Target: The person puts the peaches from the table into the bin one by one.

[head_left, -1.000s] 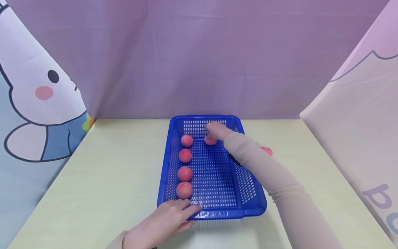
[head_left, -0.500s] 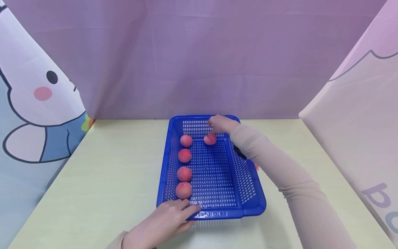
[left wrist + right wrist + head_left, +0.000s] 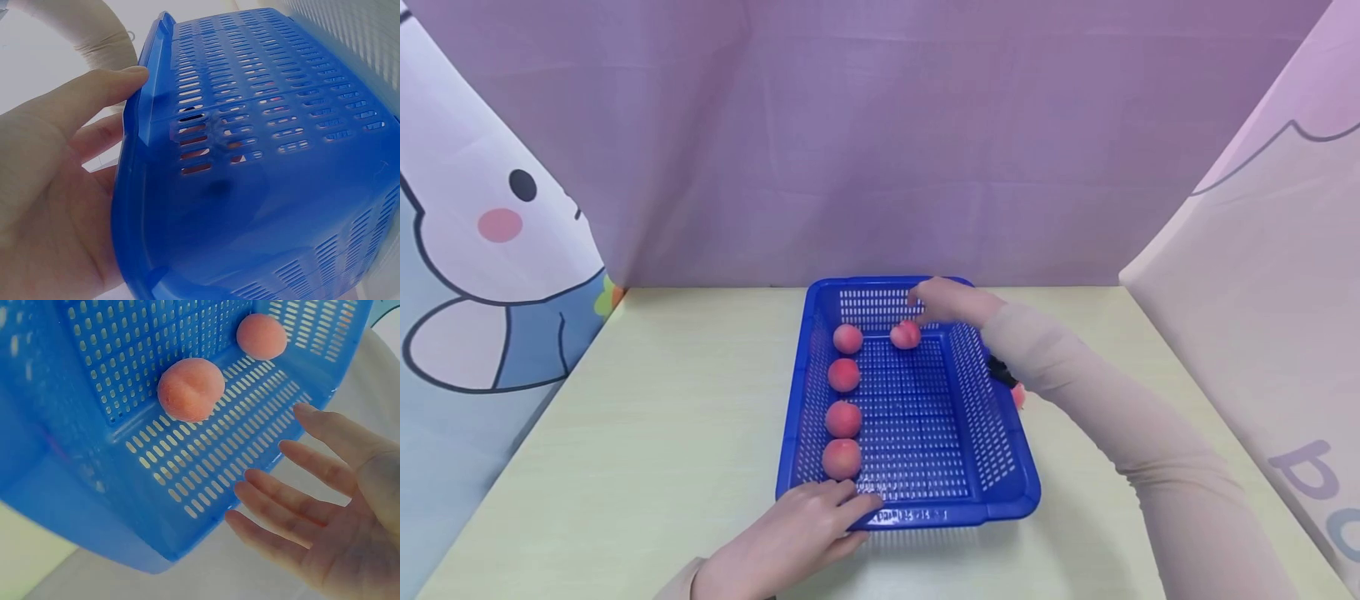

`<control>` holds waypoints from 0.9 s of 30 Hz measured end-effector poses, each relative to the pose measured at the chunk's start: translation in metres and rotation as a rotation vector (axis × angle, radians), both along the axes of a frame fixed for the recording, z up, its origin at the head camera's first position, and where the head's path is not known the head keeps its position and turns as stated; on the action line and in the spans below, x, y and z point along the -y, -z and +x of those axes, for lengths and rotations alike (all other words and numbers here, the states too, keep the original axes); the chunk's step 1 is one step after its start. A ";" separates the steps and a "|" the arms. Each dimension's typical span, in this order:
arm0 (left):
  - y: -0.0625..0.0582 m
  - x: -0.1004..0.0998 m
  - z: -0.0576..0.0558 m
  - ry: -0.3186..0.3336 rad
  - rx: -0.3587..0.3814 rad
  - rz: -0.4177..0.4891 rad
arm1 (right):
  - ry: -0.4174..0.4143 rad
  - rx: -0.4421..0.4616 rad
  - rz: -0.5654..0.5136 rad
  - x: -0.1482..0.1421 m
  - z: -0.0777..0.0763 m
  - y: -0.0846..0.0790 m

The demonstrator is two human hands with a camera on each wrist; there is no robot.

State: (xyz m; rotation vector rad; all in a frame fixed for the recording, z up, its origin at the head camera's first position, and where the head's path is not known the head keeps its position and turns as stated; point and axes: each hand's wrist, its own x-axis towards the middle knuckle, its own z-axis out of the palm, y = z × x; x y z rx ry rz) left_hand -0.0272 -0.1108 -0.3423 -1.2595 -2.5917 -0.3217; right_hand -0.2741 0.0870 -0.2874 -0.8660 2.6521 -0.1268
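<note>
The peach [image 3: 906,334] is resting on the floor of the blue basket [image 3: 925,514], close to its far wall, and I'm seeing daylight between it and the right grip [image 3: 951,302]. That is what's just changing on my feed: half a second ago the fingertips were by the fruit, and now they're drawing away toward the basket's far right corner. In the right wrist view the fingers are spreading loosely, pinching nothing. I'm taking this to mean that the peach is lying free on its own, so its placing looks done to me.

To its left, four peaches [image 3: 844,376] are lining the basket's left side from far to near, and the loose one is sitting level with the farthest of them, apart from it.

At the near edge the left grip [image 3: 805,517] is holding the rim, thumb outside and fingers over the top, so I'm reading the basket as steadied.

Outside, a pink thing [image 3: 1018,395] is showing beside the right wall, largely hidden by a sleeve [image 3: 1112,417] and a black band [image 3: 1000,372]. The pale worktop [image 3: 700,400] is carrying everything, with a purple cloth [image 3: 880,150] hanging behind.
</note>
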 end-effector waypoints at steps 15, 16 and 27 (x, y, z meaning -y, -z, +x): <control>0.000 0.001 0.000 -0.001 0.019 -0.012 | -0.050 -0.128 -0.113 -0.035 0.015 -0.013; 0.000 0.000 -0.001 -0.002 0.013 -0.011 | -0.049 -0.133 -0.122 -0.038 0.015 -0.014; 0.000 0.000 -0.001 0.010 -0.006 -0.002 | -0.050 -0.194 -0.218 -0.074 0.020 -0.006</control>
